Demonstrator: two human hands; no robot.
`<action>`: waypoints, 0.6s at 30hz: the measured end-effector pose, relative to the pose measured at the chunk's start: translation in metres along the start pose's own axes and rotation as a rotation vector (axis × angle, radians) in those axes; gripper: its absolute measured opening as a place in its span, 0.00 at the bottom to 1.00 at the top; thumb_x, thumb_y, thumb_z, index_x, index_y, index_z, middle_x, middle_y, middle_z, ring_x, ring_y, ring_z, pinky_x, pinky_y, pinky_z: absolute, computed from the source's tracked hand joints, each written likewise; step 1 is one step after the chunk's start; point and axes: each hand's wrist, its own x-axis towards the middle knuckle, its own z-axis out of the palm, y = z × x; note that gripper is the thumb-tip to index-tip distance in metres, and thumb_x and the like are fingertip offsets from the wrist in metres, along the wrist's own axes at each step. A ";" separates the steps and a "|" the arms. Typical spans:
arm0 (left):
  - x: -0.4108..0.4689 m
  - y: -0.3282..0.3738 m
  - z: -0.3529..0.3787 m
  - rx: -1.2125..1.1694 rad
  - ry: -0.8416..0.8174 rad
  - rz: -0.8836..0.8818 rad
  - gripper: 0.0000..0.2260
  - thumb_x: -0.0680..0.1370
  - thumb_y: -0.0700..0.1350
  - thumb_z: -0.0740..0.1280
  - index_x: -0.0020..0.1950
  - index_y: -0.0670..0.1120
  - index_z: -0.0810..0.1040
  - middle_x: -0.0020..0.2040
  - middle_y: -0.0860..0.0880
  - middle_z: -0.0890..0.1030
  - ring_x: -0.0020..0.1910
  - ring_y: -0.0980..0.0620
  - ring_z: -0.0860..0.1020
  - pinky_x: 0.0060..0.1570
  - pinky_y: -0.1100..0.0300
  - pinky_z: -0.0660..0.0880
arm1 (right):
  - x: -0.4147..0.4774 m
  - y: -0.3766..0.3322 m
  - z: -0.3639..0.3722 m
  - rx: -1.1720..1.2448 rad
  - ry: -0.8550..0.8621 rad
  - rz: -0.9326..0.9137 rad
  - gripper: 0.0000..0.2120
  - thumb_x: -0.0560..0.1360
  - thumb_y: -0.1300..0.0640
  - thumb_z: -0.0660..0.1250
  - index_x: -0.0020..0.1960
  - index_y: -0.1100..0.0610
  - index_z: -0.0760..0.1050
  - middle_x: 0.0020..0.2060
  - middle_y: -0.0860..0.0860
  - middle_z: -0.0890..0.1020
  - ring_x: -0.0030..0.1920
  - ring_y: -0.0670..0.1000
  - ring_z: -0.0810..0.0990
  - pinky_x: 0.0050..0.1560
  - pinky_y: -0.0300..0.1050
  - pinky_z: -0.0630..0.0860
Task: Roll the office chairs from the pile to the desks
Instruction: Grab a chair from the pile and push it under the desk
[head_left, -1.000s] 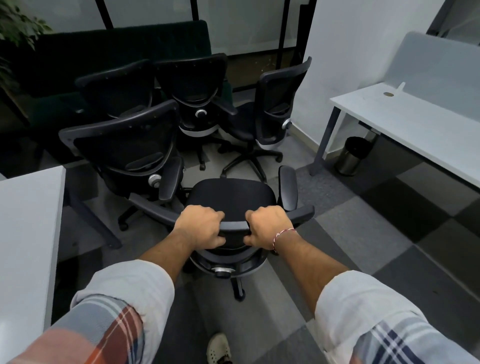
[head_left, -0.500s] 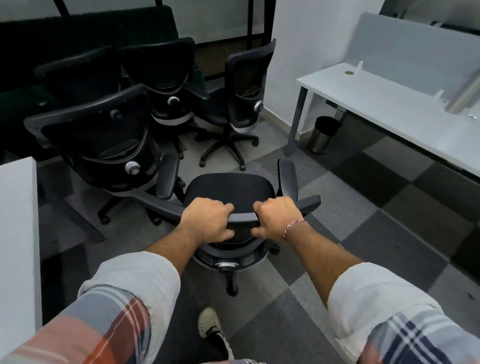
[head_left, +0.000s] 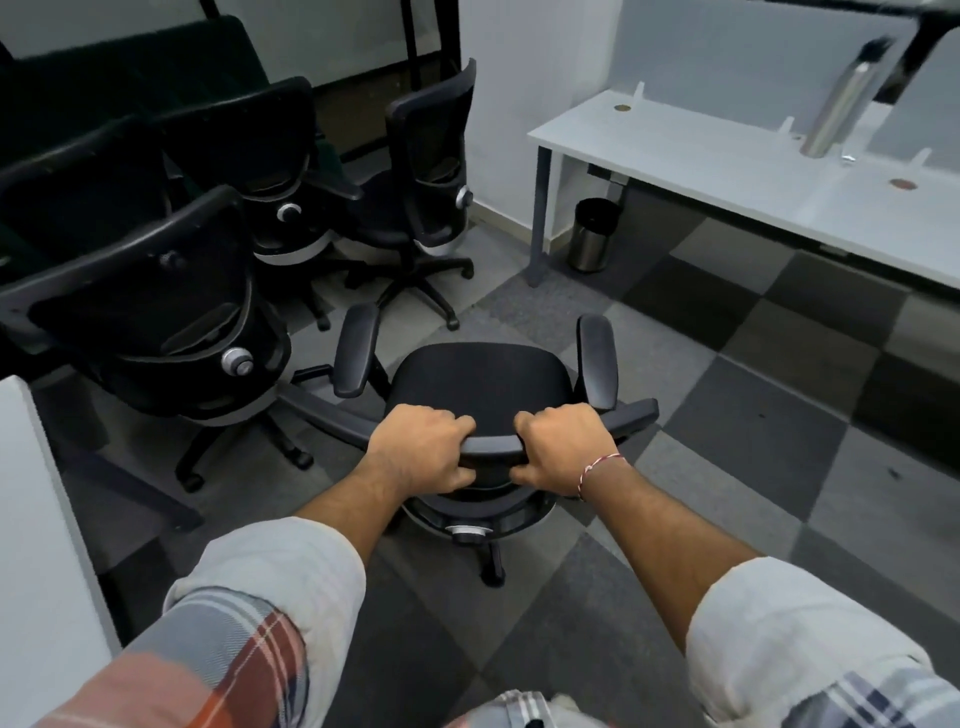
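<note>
A black office chair (head_left: 480, 387) stands on the carpet right in front of me, its seat facing away. My left hand (head_left: 421, 452) grips the top edge of its backrest, and my right hand (head_left: 563, 447) grips the same edge just to the right. Both have fingers curled round the rim. A pile of several more black chairs (head_left: 171, 306) is crowded at the left and back. One white desk (head_left: 727, 171) runs along the right wall. Another white desk's corner (head_left: 31, 545) shows at the left edge.
A small metal bin (head_left: 592, 236) stands under the right desk's near end. A steel bottle (head_left: 841, 101) stands on that desk. A dark sofa (head_left: 130, 67) sits behind the chair pile. Grey checkered carpet lies open to the right of my chair.
The view has swung right and the chair with it: the pile now sits further left, and more of the right desk and the steel bottle show. Both hands keep their grip.
</note>
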 end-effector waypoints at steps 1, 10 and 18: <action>-0.002 -0.002 0.001 -0.005 0.004 0.019 0.15 0.74 0.63 0.63 0.45 0.53 0.66 0.42 0.53 0.78 0.36 0.51 0.71 0.35 0.55 0.64 | -0.003 -0.005 0.000 0.003 -0.007 0.022 0.18 0.71 0.39 0.66 0.45 0.53 0.67 0.37 0.49 0.80 0.34 0.54 0.76 0.34 0.45 0.67; -0.007 0.016 0.001 -0.006 0.051 0.196 0.15 0.74 0.62 0.64 0.46 0.52 0.66 0.44 0.52 0.79 0.42 0.49 0.79 0.37 0.56 0.64 | -0.046 -0.017 0.001 0.026 -0.039 0.197 0.18 0.71 0.38 0.65 0.44 0.52 0.67 0.39 0.49 0.81 0.39 0.55 0.80 0.37 0.46 0.72; -0.008 0.042 -0.001 0.004 0.093 0.371 0.16 0.73 0.63 0.64 0.49 0.52 0.70 0.46 0.52 0.80 0.45 0.47 0.80 0.38 0.56 0.65 | -0.097 -0.029 0.001 0.029 -0.039 0.338 0.18 0.71 0.38 0.65 0.44 0.52 0.65 0.40 0.49 0.82 0.40 0.55 0.81 0.35 0.45 0.64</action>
